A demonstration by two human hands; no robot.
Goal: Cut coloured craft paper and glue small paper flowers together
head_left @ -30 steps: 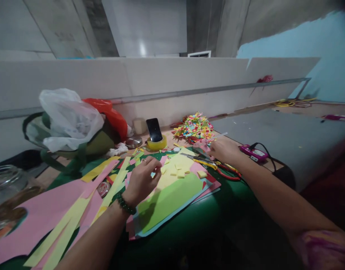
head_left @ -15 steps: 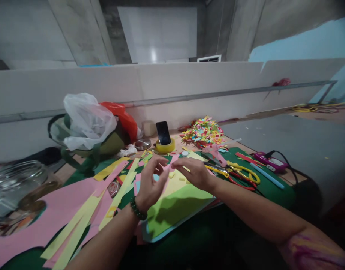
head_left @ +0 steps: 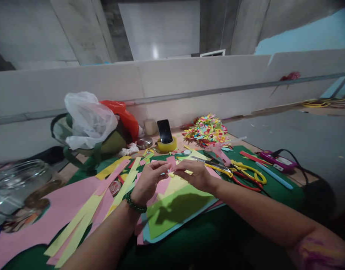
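Note:
Both hands meet above a stack of coloured paper, their fingertips almost touching. My left hand, with a green bead bracelet at the wrist, is closed in a pinch. Opposite it, my right hand pinches too. Between the fingertips is a small pink paper piece, partly covered by the fingers. Below lie a green sheet, a pale yellow sheet and light blue paper. A utility knife and yellow-handled scissors rest beyond my right wrist.
Paper strips and a glass jar are at left. Behind stand a bag, a phone on a yellow tape roll and a heap of paper scraps. A pink glue gun lies at right.
My left fingers have closed from a loose, parted curl into a pinch. Both hands' fingertips have come together on the small pink piece. The view has shifted slightly.

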